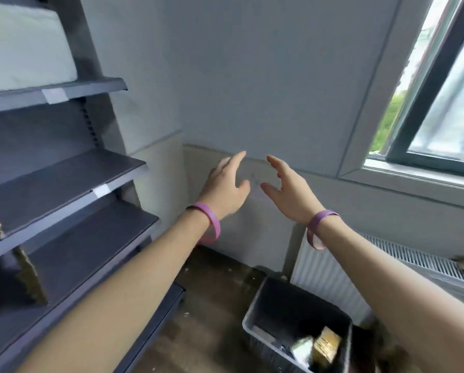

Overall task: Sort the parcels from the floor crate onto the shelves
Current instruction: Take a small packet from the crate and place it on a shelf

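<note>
Both our left hand (226, 184) and right hand (288, 188) hang spread and empty; we should reach down into the crate (255, 308) and grip one parcel (327, 345) squarely.

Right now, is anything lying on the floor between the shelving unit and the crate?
No. In the head view only bare wooden floor separates the shelving unit from the crate.
</note>
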Demonstrator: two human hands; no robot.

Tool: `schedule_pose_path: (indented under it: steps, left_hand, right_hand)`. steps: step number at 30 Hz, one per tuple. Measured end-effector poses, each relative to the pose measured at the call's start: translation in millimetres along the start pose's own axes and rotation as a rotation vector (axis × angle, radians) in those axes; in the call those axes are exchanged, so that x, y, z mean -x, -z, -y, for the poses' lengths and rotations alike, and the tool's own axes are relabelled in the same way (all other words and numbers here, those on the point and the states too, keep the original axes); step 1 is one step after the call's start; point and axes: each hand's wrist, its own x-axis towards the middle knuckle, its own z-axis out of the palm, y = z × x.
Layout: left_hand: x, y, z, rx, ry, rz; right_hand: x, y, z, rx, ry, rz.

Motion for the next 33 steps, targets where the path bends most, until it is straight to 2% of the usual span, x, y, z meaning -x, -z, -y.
schedule_pose_path:
  steps: [5,15,25,33]
  left_hand:
    - [-19.3,-82.1,-26.5,0.050,0.005,0.161]
    - [-91.3,-215.4,-23.6,0.141,-0.016,0.437]
    - [-178.5,-333.7,17.1,0.205,0.012,0.645]
    - [-168.1,-429.6,61.2,0.149,0.074,0.840]
  right_hand:
    - [15.9,38.7,-75.2,0.065,-0.123,-0.053]
    - [17.7,57.7,-195.6,0.160,-0.370,-0.063]
    - [-20.9,30.5,-302.6,0.153,-0.622,-0.078]
    - [5.7,-18.2,-388.9,0.060,-0.840,-0.003]
